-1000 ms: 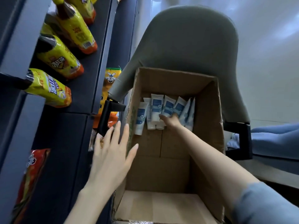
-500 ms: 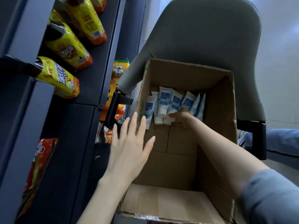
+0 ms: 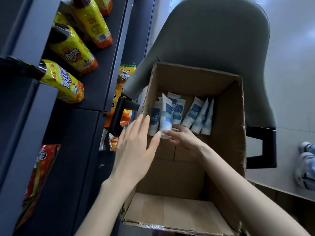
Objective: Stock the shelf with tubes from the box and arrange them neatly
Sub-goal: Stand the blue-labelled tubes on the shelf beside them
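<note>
1 tube's [image 3: 165, 114] cap behind right hand [image 3: 185, 141]

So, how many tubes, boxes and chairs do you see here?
White-and-blue tubes: 7, counting the tube the right hand grips
Cardboard box: 1
Grey chair: 1
Total: 9

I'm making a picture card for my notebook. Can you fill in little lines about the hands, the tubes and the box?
right hand: grips one tube by its cap end
left hand: open, beside that tube
other tubes: lean on the box's far wall
box: open, on a chair
shelf: on the left, holds yellow bottles, no tubes seen there
</note>
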Motion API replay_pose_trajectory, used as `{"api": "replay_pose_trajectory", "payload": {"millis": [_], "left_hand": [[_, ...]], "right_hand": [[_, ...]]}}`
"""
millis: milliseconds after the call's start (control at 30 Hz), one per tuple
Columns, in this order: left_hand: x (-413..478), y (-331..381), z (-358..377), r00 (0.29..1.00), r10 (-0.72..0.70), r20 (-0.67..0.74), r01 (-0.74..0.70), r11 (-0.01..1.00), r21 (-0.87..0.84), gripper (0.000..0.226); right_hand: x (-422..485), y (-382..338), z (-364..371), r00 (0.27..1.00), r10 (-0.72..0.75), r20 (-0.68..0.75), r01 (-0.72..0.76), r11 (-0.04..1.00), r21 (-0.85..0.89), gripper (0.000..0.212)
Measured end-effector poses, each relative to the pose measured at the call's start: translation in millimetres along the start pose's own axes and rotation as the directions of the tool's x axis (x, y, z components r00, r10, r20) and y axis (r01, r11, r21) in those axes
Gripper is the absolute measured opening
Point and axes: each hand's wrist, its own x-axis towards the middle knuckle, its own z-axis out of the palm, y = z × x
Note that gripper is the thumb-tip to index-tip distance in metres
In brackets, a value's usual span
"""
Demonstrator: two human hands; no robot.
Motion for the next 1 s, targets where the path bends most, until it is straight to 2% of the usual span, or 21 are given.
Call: {"api": "replay_pose_trajectory", "payload": {"millis": [100,167,300,433,500,567,600,700,800,1000], "left_hand": [[4.8,3.6,1.3,0.999,-0.044,-0.004,0.041,0.966,-0.253,0.062],[6.2,6.5,1.6,0.996,-0.081,-0.033,0.060,0.912,-0.406,0.054],[4.3,8.9,4.0,0.988,-0.147,-0.053,0.080,0.768,-0.636,0.027],[-3.1,8.9,3.9,0.988,-0.154,-0.021,0.083,0.634,-0.769,0.035],[-5.8,4.5,0.6,0.985,-0.171,-0.013,0.094,0.600,-0.795,0.037],[-5.7,-3.7,-2.8,0.977,-0.211,-0.017,0.110,0.575,-0.811,0.029],[-5.3,-8.3,-4.6,0.972,-0.233,-0.024,0.117,0.571,-0.813,0.023],[-4.2,-20.7,-8.8,0.957,-0.287,-0.046,0.123,0.545,-0.829,0.019],[-4.0,-30.3,-11.5,0.942,-0.329,-0.068,0.115,0.506,-0.855,0.020],[-2.7,-39.4,-19.9,0.922,-0.375,-0.098,0.102,0.478,-0.872,0.022]], "right_hand": [[-30.5,1.2,12.4,0.986,-0.144,0.082,0.152,0.984,-0.097,0.043],[-50.0,2.2,22.7,0.959,-0.257,0.120,0.268,0.960,-0.088,0.044],[-76.1,11.6,40.3,0.889,-0.449,0.090,0.456,0.884,-0.098,0.044],[-84.4,21.3,46.3,0.860,-0.507,0.060,0.510,0.855,-0.089,0.043],[-84.2,21.0,44.8,0.871,-0.485,0.081,0.491,0.866,-0.097,0.039],[-76.3,18.1,39.3,0.896,-0.440,0.058,0.444,0.887,-0.131,0.038],[-69.6,16.3,35.2,0.907,-0.420,0.011,0.417,0.894,-0.162,0.039],[-35.4,11.3,18.7,0.919,-0.361,-0.160,0.302,0.903,-0.305,0.022],[12.2,3.7,6.2,0.931,-0.284,-0.230,0.164,0.887,-0.433,0.043],[105.8,-19.6,5.2,0.920,-0.168,-0.355,0.016,0.918,-0.395,0.057]]}}
